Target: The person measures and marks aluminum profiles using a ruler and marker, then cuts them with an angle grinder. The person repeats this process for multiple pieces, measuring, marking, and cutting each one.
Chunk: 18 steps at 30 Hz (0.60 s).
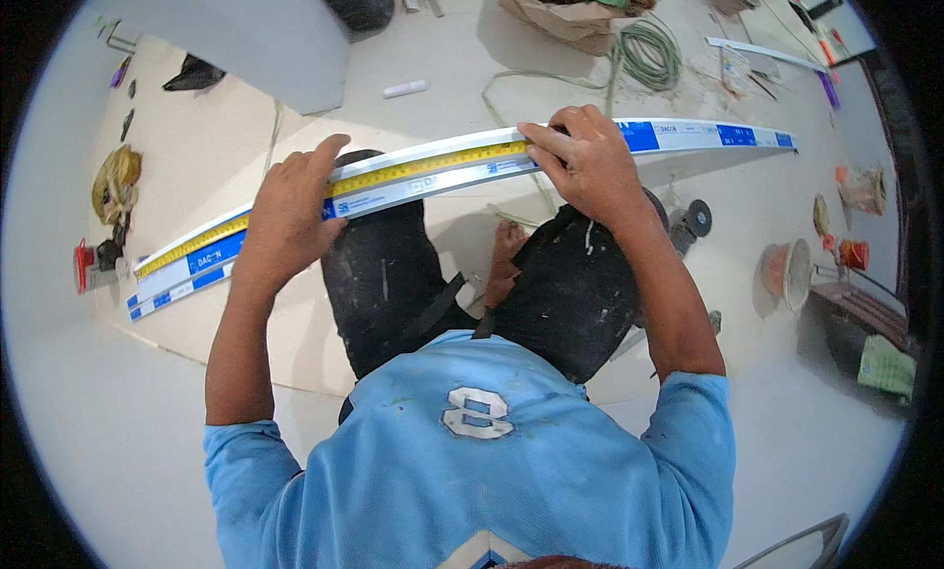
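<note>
yellow measuring tape (433, 168) with fine dark marks, long white strip (693, 134) with bright blue blocks, light blue shirt (492, 495) with white emblem, black trousers (379, 289) with pale specks, cream floor (457, 107), dull green coil (649, 58) and brown bag (551, 18) toward its far edge

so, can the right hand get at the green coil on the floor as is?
Probably not without letting go: the right hand holds the blue-and-white strip by the end of the yellow tape blade. Otherwise the way to the green coil looks free.
</note>
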Available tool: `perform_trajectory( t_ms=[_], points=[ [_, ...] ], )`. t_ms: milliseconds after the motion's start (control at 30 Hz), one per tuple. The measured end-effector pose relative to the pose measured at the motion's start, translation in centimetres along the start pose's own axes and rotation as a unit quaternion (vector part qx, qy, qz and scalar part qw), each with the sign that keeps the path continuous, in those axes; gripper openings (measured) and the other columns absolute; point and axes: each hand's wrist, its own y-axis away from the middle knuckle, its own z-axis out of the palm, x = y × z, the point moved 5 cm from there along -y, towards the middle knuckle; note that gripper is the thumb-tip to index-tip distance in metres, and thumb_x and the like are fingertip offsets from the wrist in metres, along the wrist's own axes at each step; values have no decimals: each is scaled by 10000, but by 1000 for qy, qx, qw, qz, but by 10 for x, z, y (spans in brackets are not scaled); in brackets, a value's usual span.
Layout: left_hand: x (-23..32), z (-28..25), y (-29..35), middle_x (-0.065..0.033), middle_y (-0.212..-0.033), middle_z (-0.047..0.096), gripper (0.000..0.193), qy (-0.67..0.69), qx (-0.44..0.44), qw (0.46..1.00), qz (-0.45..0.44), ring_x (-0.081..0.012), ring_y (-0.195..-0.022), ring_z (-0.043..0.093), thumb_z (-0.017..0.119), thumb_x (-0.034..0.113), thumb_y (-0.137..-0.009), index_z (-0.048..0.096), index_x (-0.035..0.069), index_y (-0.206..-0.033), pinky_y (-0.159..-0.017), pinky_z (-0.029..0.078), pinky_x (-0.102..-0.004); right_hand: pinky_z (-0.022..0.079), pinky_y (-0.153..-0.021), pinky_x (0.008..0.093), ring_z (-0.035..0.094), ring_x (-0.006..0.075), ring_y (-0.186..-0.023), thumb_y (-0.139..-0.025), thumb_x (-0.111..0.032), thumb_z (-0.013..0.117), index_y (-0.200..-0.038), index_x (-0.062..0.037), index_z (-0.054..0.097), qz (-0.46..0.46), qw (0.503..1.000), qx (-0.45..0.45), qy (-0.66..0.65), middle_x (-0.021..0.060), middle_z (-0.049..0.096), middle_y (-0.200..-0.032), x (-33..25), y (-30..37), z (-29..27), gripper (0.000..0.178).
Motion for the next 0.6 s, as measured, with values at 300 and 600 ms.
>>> perform_trajectory(
  t_ms=[300,600],
  points=[
    [-53,2,36,-130,-1378,733,870,-25,-8,998,-52,-340,-1301,683,948,15,-774,594,146,-1558,-1184,532,-507,529,-922,482,630,319,-1086,-987,-308,825,-1311,-156,832,-18,1000,9,15,104,673,-1119,-7,0,24,358],
    [9,40,-33,-150,-1028,767,170,170,72,983,4,-298,-1020,679,832,168,-966,858,54,-1088,-946,548,-467,547,-1025,494,632,348,-1152,-947,-188,784,-1416,-107,771,-45,999,-15,20,159,668,-1215,-9,7,14,476]
  ],
)
